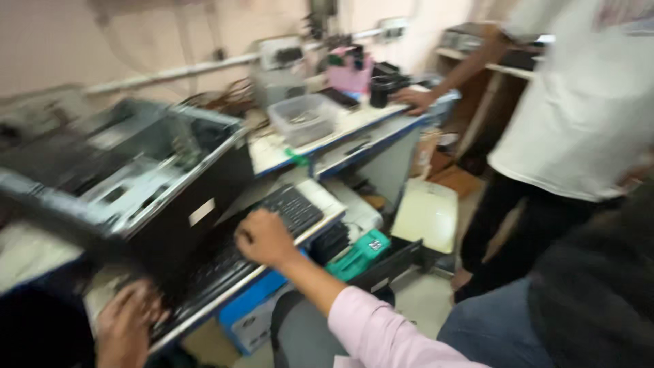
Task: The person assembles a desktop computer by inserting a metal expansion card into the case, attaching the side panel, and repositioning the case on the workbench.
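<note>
The picture is motion-blurred. My right hand (262, 237), in a pink sleeve, is closed in a fist and rests on a black keyboard (289, 208) lying on a pull-out shelf. Just left of it is an open black and grey computer case (129, 170) lying on the desk. My left hand (126, 326) is low at the near left, touching the near end of the keyboard below the case's corner. The blur hides whether its fingers grip anything.
Another person in a white shirt stands at the right, one hand (412, 99) on the blue-edged desk (368, 140). On the desk are a clear plastic bin (303, 117), a pink object (351, 68) and a black cup (381, 88). Below are a green box (357, 255) and a white panel (429, 215).
</note>
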